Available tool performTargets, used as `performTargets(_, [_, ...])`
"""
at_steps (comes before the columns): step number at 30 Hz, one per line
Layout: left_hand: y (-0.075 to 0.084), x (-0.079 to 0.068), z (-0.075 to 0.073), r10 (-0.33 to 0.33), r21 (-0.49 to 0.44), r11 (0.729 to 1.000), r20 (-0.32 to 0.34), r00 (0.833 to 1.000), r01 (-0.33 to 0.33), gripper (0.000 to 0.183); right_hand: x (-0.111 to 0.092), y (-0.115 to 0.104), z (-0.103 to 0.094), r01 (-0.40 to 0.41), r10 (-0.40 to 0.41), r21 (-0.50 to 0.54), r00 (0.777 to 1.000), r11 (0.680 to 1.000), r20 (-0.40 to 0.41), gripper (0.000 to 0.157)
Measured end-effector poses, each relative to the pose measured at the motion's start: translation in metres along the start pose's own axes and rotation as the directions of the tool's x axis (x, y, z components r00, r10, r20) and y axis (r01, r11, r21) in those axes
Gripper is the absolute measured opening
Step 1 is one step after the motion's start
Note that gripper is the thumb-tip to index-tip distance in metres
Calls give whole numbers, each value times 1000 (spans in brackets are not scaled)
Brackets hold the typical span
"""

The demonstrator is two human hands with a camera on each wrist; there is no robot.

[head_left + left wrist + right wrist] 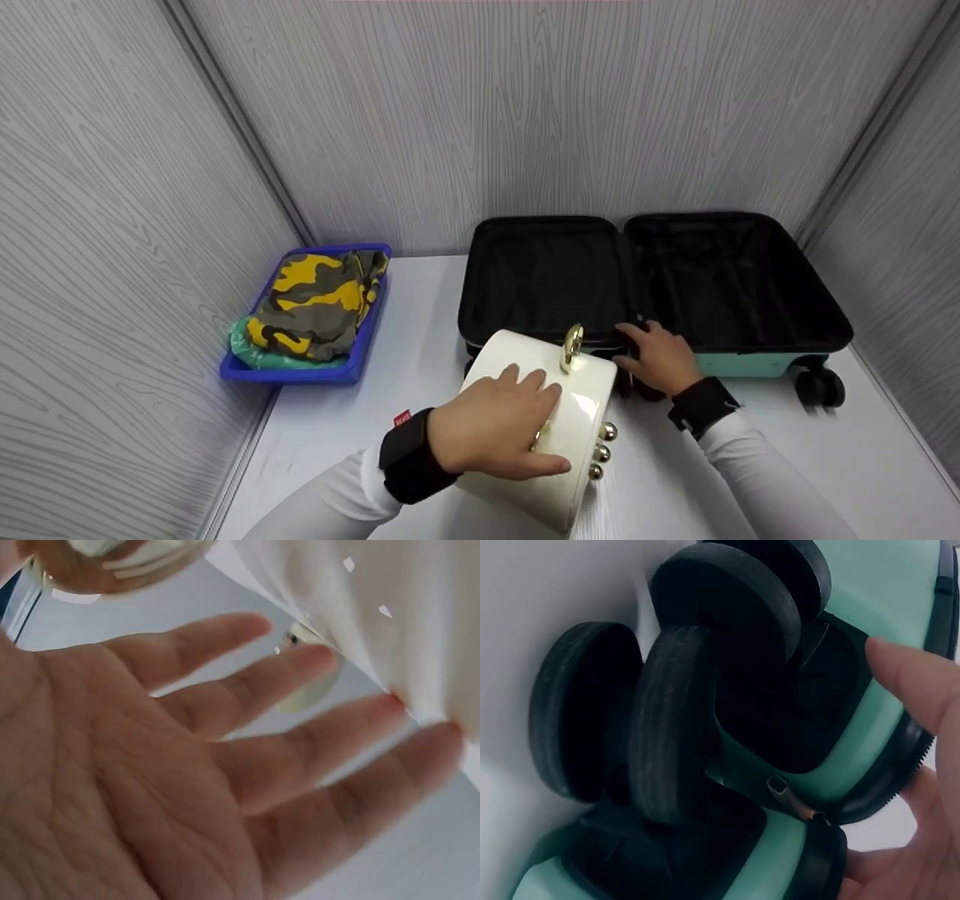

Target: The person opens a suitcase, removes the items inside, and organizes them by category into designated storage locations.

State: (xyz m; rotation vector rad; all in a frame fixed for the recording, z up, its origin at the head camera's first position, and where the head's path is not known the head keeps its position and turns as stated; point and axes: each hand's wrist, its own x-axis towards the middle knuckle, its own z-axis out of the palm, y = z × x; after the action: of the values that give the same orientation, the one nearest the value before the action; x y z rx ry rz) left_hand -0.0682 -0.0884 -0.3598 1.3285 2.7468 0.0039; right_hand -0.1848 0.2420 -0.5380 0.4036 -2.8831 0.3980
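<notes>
My left hand (495, 424) lies over a glossy white handbag (574, 412) with its fingers spread. The bag has a gold ring (572, 347) and gold balls (602, 452) along one side. In the left wrist view, straight fingertips (454, 731) meet the bag's white surface (420, 622). My right hand (661, 360) grips the front rim of an open suitcase (544, 277), where its two halves join. In the right wrist view, the thumb (911, 671) lies on the mint shell beside the black wheels (727, 607), and the other fingers reach round the zipped rim.
The suitcase lies spread open against the back wall (555, 112), its black lining showing and a wheel (810, 386) at its front right. Left of it, a blue basket (352, 371) holds folded yellow-and-grey camouflage cloth (319, 300) over something green (247, 349). Panel walls enclose the white table (420, 315).
</notes>
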Motion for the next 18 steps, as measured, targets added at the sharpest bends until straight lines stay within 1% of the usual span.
performTargets(2, [3, 0, 0, -5, 52, 999, -6, 1000, 5, 60, 3, 0, 3, -18, 18, 12, 1000, 1000, -23, 53])
performTargets(4, [3, -3, 0, -5, 79, 997, -4, 1000, 6, 53, 5, 2, 7, -34, 35, 19, 998, 999, -53, 49])
performTargets(6, [1, -7, 0, -5, 77, 997, 9, 1000, 4, 55, 6, 4, 10, -33, 33, 8, 995, 999, -91, 49])
performTargets(7, [-2, -10, 0, -3, 67, 998, 17, 1000, 1, 57, 6, 5, 12, -28, 27, -7, 994, 1000, -108, 51])
performTargets(9, [-9, -15, 0, 9, 28, 1000, 24, 1000, -9, 58, 6, 6, 15, -16, 10, -50, 991, 999, -131, 60])
performTargets(12, [-22, -23, 1, 18, -69, 997, 40, 999, -16, 60, 6, 6, 19, -10, -8, -115, 987, 993, -161, 70])
performTargets(15, [-33, -32, 1, 13, -160, 987, 54, 998, -4, 65, 6, 6, 23, -5, -25, -153, 980, 988, -196, 68])
performTargets(18, [-40, -40, 0, -14, -218, 976, 56, 998, 26, 63, 5, 8, 24, 2, -38, -153, 972, 988, -230, 64])
